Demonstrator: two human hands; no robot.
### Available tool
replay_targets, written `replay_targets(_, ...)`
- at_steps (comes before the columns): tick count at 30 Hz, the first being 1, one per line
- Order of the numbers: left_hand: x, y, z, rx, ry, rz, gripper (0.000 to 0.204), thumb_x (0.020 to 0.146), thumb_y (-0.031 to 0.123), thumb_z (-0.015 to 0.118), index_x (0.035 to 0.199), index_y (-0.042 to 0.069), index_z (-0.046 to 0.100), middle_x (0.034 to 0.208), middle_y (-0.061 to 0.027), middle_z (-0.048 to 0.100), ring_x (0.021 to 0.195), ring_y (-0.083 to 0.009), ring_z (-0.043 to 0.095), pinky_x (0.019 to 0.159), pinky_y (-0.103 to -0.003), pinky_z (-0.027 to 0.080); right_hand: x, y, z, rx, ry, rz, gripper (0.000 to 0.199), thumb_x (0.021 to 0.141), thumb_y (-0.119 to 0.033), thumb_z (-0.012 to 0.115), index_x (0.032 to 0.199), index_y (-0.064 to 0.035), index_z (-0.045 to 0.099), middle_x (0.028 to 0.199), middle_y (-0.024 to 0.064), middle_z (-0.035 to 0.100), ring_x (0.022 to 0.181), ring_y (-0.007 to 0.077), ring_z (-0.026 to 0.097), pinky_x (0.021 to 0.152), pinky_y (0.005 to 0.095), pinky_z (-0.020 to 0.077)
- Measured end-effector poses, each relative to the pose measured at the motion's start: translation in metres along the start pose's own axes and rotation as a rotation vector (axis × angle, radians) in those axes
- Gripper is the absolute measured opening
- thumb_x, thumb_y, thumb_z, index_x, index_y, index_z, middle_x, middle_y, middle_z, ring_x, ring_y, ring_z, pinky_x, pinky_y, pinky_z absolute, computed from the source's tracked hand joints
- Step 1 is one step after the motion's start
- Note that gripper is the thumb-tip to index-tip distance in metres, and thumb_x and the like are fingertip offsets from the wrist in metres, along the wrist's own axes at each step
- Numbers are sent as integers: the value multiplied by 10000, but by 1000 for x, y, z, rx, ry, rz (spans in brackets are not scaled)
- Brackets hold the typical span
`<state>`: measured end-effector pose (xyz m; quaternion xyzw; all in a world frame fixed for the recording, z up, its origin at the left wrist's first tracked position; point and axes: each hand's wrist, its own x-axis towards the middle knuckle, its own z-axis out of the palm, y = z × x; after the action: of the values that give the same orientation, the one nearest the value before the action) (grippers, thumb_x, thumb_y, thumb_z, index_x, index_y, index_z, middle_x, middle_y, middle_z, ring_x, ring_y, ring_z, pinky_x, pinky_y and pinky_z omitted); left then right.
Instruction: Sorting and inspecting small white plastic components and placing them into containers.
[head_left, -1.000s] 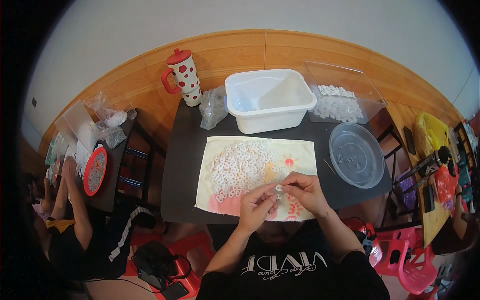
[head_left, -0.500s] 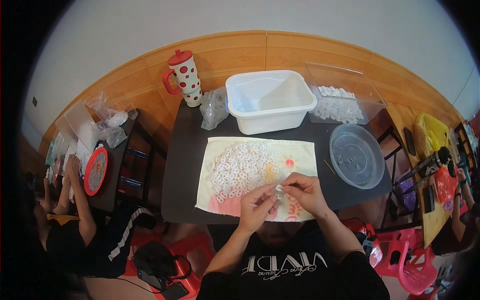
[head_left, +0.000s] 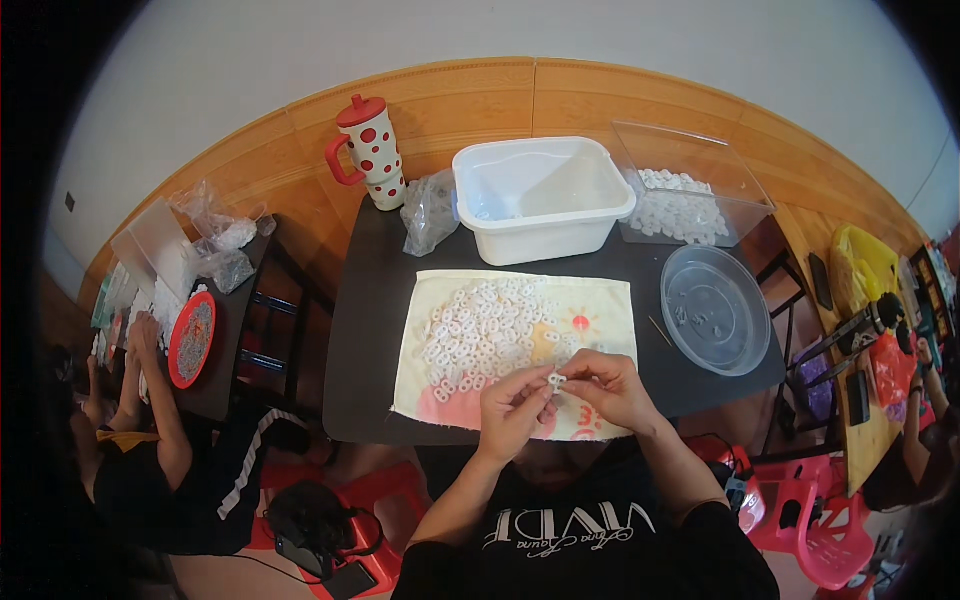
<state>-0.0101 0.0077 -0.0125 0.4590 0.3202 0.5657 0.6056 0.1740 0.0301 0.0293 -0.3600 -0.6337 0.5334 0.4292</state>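
Observation:
A small white plastic piece with two holes is pinched between my hands above the lower right part of a pale yellow towel. My left hand grips it from one side with thumb and fingertips. From the other side, the fingertips of my right hand close on the same piece. Any smaller part between the fingers is too small to make out. Left of my hands, a heap of similar white two-holed pieces lies spread over the towel.
Behind the towel stands a white tub, with a polka-dot tumbler and plastic bag to its left. A clear box of white pieces and round clear tray with small bits are at right. Another person's hands work at the left table.
My hands stay in nearly the same spot, and the white piece between my fingertips has turned slightly. The whole view has shifted a little.

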Motion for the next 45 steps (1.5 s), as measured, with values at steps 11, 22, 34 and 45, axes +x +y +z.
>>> replay_targets(11, -1, 8, 13, 240, -19, 23, 298, 900, -78, 578, 1185, -17, 644, 862, -88, 638, 686, -135, 623, 583, -256, 494, -7, 13, -5, -104, 24, -80, 208, 837, 114, 675, 1015, 7, 684, 932, 70, 658, 842, 118, 632, 725, 238, 511)
replay_targets(22, 7, 10, 11, 827, -75, 279, 213, 810, -50, 621, 1020, -27, 645, 904, -196, 610, 790, -390, 618, 675, -408, 496, -5, 15, -9, -695, -62, -466, 213, 710, 57, 656, 908, -20, 669, 863, 106, 608, 786, 300, 573, 686, 382, 481)
replay_targets(34, 7, 10, 10, 817, -115, 343, 139, 785, -113, 625, 894, -36, 663, 806, -147, 637, 667, -248, 638, 588, -312, 500, -9, 12, -12, -776, -84, -562, 197, 670, -1, 648, 861, -45, 665, 886, 83, 610, 820, 282, 564, 738, 355, 480)
replay_targets(45, 7, 14, 9, 900, -221, 371, 150, 715, -92, 638, 853, -35, 626, 853, -170, 593, 777, -364, 604, 665, -420, 494, -10, 15, -13, -728, -129, -562, 158, 681, 13, 648, 839, 14, 656, 874, 100, 597, 816, 275, 557, 750, 354, 473)
